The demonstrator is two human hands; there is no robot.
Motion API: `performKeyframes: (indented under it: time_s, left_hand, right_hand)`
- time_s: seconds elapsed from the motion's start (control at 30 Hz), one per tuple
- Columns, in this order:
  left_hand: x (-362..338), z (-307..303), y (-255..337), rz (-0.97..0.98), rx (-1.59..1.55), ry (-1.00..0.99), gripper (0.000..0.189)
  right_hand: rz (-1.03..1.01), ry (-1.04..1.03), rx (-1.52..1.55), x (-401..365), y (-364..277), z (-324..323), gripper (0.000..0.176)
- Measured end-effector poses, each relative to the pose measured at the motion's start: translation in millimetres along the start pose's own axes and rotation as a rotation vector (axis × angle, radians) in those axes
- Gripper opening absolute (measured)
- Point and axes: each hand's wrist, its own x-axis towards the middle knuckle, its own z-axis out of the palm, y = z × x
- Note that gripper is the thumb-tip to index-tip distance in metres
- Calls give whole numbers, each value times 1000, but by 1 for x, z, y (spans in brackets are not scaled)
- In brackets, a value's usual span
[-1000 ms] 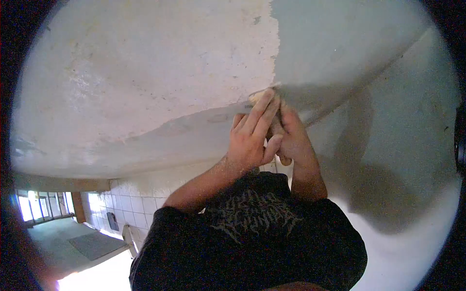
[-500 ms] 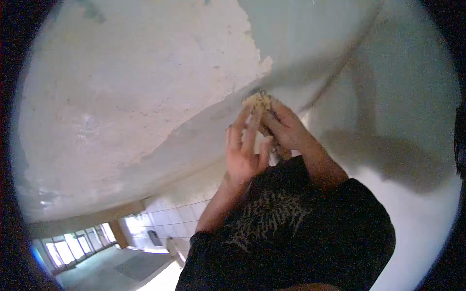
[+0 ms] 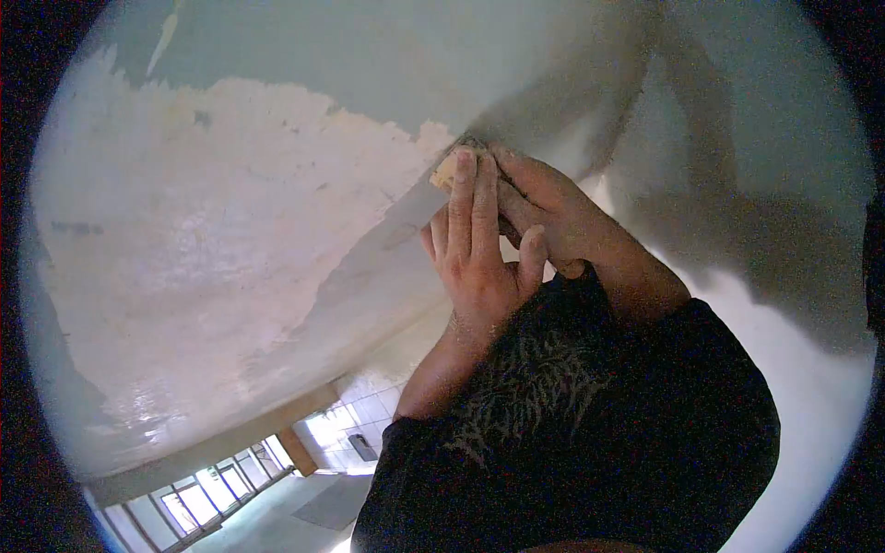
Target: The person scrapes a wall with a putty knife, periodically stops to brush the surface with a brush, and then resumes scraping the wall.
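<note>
A small pale yellow flat piece with a darker, crumbly-looking edge rests against the wall surface at the upper middle of the head view. Across it lie the outstretched fingers of my left hand, fingertips pressed to its face and thumb apart. My right hand is closed around the piece's other side, and whitish dust covers its fingers. Most of what my right hand grips is hidden behind both hands, so the exact kind of thing cannot be made out.
A big whitish patch with ragged edges shows within the grey-green painted wall. Shadows of my arms fall on the wall at right. Far off at lower left are bright windows, a floor and white tiling.
Both hands have moved slightly up the view with the yellow piece, which now sits further left. My left fingers lie flatter over it. The camera's view of the wall and windows has shifted.
</note>
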Motion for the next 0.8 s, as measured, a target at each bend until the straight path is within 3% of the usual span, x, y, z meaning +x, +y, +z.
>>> performKeyframes:
  time_s: [0.07, 0.17, 0.3, 0.47, 0.6, 0.7, 0.8]
  left_hand:
    - [1, 4, -2, -35, 99, -29, 60]
    - [5, 7, -7, 7, 69, 14, 59]
    - [11, 5, -11, -5, 77, 10, 59]
    - [15, 2, -14, -29, 61, 6, 59]
    - [10, 2, -18, -19, 102, -21, 59]
    - [18, 3, -13, -41, 92, -10, 59]
    - [18, 2, -14, 23, 91, 61, 59]
  right_hand:
    - [-305, 18, -26, 12, 12, -4, 28]
    - [-406, 24, 41, 28, 26, -4, 24]
    - [-384, -22, -49, 35, 16, -4, 24]
    - [-579, 1, -87, 43, 12, -6, 27]
    - [-454, 95, -248, 40, 12, -4, 28]
    - [-500, 114, -225, 40, 7, -7, 28]
    - [-607, -18, -76, 36, 3, -5, 27]
